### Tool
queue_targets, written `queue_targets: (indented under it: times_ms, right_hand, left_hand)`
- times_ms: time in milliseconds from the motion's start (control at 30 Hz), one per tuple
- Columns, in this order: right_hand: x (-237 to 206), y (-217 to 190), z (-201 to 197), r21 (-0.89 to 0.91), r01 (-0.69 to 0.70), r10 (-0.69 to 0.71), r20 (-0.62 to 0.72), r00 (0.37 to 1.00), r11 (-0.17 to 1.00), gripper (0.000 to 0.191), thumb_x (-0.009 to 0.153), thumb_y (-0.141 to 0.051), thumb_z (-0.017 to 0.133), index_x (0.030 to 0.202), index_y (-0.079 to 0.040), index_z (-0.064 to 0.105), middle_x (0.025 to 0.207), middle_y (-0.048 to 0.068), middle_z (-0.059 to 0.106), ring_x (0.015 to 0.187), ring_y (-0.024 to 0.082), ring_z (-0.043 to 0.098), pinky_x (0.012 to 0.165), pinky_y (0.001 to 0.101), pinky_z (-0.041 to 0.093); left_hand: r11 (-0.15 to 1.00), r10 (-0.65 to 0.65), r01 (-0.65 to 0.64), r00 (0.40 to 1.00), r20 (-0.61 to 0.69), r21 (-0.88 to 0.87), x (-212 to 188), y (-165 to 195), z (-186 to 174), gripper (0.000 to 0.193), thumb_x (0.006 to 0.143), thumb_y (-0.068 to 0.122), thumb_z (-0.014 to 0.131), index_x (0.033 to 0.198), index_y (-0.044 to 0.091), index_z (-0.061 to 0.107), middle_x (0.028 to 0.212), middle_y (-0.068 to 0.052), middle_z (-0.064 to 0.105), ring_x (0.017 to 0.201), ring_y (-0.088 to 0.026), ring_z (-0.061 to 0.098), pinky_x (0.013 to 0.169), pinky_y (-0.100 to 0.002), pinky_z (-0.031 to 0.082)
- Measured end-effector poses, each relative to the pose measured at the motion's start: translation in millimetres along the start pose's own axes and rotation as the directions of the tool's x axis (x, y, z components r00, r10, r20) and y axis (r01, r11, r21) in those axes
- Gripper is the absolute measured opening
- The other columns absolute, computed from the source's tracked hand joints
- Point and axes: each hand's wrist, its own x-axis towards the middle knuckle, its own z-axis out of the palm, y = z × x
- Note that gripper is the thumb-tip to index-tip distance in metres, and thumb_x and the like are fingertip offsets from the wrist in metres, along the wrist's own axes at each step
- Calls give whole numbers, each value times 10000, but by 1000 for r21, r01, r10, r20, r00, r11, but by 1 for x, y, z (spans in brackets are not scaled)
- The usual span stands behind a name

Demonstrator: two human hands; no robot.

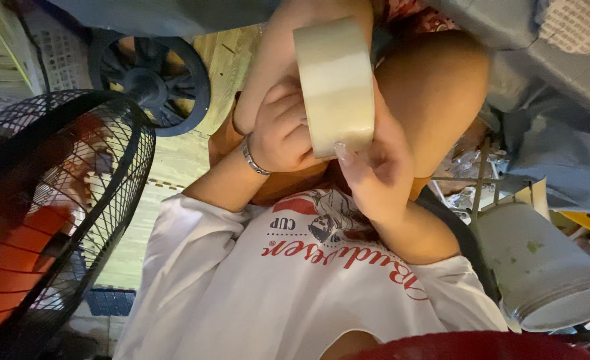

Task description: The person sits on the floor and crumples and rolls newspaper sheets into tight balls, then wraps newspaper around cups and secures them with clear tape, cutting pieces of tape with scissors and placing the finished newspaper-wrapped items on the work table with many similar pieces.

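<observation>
A wide roll of clear beige packing tape point(335, 80) is held up in front of my bent knees. My left hand point(278, 133), with a silver bracelet on its wrist, grips the roll from the left, its fingers curled against the side. My right hand point(378, 170) holds the roll's lower right edge, with a long-nailed fingertip pressed on the tape's outer surface. The far side of the roll and its core are hidden. Below the hands are my white sleeves and printed shirt point(295, 293).
A black wire fan grille with red blades point(55, 213) fills the left side. A black spoked fan part point(151, 80) lies on the wooden floor behind it. At the right are an overturned grey-white bucket point(541, 267), a wire rack point(475, 180) and blue-grey cloth point(561, 147).
</observation>
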Motion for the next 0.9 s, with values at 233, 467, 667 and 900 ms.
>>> queue_targets:
  times_ms: [233,467,667,900]
  right_hand:
    - [0,13,-1,-65,43,-44,-5,999,997,633,1072,75,529,1642,51,255,1687,122,345,1513,164,342,1285,315,256]
    - [-1,17,0,-57,40,-40,-3,999,998,644,1062,68,524,1647,44,256,1640,106,360,1480,148,375,1265,302,276]
    - [2,19,-1,-43,54,-53,20,998,998,626,1093,67,522,1649,42,235,1670,108,368,1470,142,385,1260,297,287]
    - [3,19,-7,-51,74,-75,-4,997,996,561,1121,3,528,1629,58,296,1682,133,366,1460,158,414,1247,313,319]
  left_hand:
    - [998,23,-24,1000,12,52,-6,-4,-1,478,884,258,798,1280,7,709,1334,-168,683,1310,-342,622,1176,-484,383]
    - [998,27,-29,998,48,52,-17,-11,1,463,905,318,842,1244,29,717,1282,-142,701,1236,-328,657,1151,-477,405]
    - [996,55,-57,998,31,63,-13,-12,-1,491,895,321,862,1249,20,703,1269,-149,704,1230,-338,662,1153,-473,414]
    - [999,20,-22,999,35,42,-4,-4,-4,500,926,369,850,1275,37,714,1307,-129,701,1288,-319,648,1182,-437,391]
